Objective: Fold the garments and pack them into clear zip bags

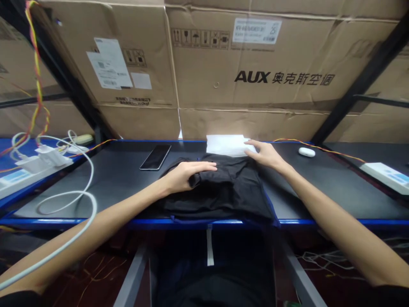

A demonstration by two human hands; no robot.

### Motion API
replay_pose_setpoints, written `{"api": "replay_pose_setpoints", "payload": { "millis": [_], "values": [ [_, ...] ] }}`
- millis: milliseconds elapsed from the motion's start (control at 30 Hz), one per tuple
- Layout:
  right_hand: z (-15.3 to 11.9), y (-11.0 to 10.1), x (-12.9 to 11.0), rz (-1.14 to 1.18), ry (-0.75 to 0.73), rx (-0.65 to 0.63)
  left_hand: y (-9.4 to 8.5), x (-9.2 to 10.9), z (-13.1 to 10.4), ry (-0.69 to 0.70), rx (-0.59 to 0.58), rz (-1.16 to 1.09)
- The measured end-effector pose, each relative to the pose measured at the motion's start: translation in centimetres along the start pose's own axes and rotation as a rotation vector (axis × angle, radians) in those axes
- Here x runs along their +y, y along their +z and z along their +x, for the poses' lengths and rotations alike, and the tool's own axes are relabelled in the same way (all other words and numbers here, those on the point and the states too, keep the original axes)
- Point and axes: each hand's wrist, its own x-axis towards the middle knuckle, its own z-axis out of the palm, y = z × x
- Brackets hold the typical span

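Black fabric (236,187), loosely folded and with blue edging, lies at the front of the dark tabletop; it may be a bag or a garment. My left hand (183,175) rests at its upper left, fingers stretched across it and a fold caught near the thumb, which is partly hidden. Behind the fabric is a flat white packet (225,145), perhaps paper or tissue; glare hides its detail. The thumb and fingertips of my right hand (263,153) pinch the packet's right end.
A phone (156,157) lies left of the fabric. Farther right are a small white case (306,152) and a power strip (386,175). Another strip with plugs (35,166) sits at left, its white cable (91,204) looping over my left arm. Large cartons (204,94) stand behind.
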Motion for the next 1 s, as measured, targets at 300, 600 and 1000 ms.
{"api": "replay_pose_setpoints", "payload": {
  "millis": [300,600,1000],
  "values": [
    [-4.1,-1.0,-2.4,-0.063,-0.264,-0.148,2.7,3.5,4.7,-0.272,-0.008,0.502],
    [-6.1,-1.6,-1.3,-0.036,-0.227,-0.285,1.1,3.7,4.8,-0.171,-0.441,0.34],
    [-6.3,-1.6,-1.4,-0.009,-0.192,-0.327,0.9,0.7,6.8,-0.099,-0.276,0.425]
  ]
}}
